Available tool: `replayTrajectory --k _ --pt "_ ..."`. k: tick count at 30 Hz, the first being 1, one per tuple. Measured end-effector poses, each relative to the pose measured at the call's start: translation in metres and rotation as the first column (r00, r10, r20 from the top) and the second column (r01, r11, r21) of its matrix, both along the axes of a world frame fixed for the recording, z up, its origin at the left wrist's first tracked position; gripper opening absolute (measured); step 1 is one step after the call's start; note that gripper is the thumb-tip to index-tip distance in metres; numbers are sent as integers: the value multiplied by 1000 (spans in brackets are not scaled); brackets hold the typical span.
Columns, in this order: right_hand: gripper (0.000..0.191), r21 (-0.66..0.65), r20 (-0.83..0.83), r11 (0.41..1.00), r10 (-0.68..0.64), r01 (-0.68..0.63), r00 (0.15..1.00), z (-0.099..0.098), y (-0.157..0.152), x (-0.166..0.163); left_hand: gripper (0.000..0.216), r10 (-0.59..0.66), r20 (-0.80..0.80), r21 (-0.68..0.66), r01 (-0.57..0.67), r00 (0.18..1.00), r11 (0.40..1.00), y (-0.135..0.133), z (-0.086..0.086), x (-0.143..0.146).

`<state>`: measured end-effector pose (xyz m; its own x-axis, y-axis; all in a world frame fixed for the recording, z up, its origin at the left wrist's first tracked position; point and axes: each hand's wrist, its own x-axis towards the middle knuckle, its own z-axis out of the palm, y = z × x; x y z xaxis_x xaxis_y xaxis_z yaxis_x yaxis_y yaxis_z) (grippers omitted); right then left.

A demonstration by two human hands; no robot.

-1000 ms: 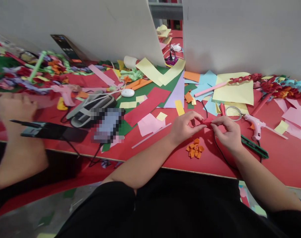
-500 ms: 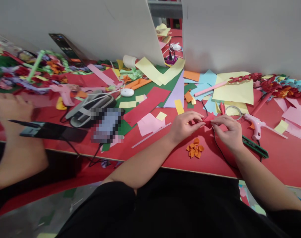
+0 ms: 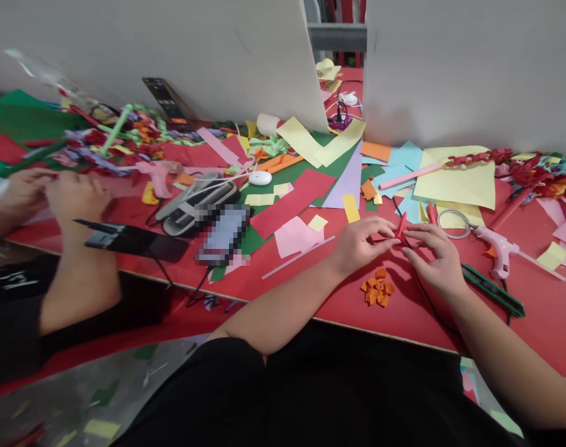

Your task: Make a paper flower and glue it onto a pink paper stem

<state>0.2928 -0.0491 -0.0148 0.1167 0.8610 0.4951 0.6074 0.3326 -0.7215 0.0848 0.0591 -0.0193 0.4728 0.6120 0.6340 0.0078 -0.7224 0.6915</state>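
Note:
A small folded piece of red paper [image 3: 401,226] is pinched between the thumb and fingertips of my left hand [image 3: 363,246], above the red table. At its right side is my right hand [image 3: 437,257], its fingertips close against the paper and its thumb dropped away below them. Whether those fingertips touch the paper I cannot tell. Below my left hand lies a small heap of folded orange paper pieces [image 3: 377,289]. Just beyond my right hand, another red paper piece [image 3: 432,213] stands by a round metal ring [image 3: 454,223]. A pink glue gun [image 3: 496,248] lies to the right.
A green tool-like bar [image 3: 493,292] and a black cord lie beside my right forearm. Coloured paper sheets, a red paper chain [image 3: 478,158] and a phone [image 3: 224,233] cover the table. White panels [image 3: 450,68] stand behind. A co-worker's hands [image 3: 76,195] are at the left.
My right thumb has come away from the red paper, and the paper now stands more upright. The whole view has shifted, showing more of the co-worker's arms at the left.

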Motion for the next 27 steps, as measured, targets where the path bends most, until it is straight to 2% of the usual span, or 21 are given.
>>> replayTrajectory --k 4,10,13,18,27 --pt "30 69 142 997 -40 31 989 -1 -1 -1 18 -33 3 -34 33 999 999 -1 1 -1" --pt "12 118 250 991 34 -65 968 0 2 1 23 -110 -32 -114 105 993 988 -3 2 -1" --pt "8 95 258 990 75 -103 963 3 3 2 22 -128 -17 -118 125 992 985 -3 2 -1" --pt "12 88 257 994 43 -68 965 4 3 2 20 -111 -30 -96 108 993 989 -3 3 -1" --pt "3 123 196 992 -2 -23 981 4 2 -5 19 -88 -36 -101 84 995 991 -6 5 0"
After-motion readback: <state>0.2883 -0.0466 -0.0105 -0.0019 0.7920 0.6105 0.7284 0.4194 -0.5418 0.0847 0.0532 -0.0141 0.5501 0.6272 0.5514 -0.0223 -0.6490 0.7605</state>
